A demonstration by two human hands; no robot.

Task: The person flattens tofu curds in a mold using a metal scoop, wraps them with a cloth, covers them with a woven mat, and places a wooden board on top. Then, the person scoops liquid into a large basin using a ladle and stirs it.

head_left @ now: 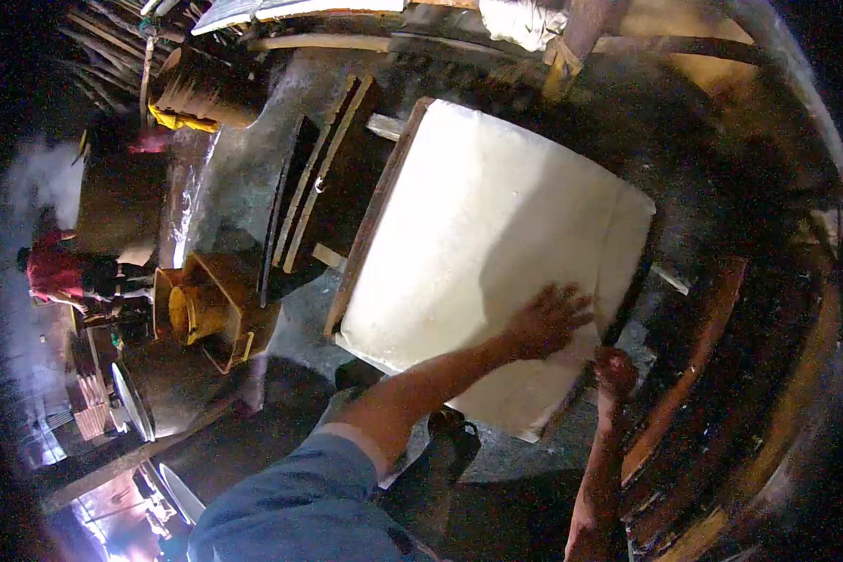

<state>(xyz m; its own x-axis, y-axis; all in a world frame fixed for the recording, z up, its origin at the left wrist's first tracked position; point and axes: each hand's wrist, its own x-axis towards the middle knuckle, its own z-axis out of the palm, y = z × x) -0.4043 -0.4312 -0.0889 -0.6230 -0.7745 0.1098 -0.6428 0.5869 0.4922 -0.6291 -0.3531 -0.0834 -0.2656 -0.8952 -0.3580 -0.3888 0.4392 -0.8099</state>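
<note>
A large white slab-like surface, apparently covered by a smooth white cloth (440,234), lies on a dark wooden board (375,225). A crease runs along its right side. My left hand (550,321) rests on it near that crease, fingers spread and palm down. At the lower right edge, my right hand (616,371) is closed, apparently gripping the cloth's edge; its fingertips are hidden.
Narrow wooden boards (332,173) lean left of the slab. Beyond them stand a yellow bucket (189,314) and a crate. A person in a red top (54,268) is at far left. Long planks (688,375) lie to the right.
</note>
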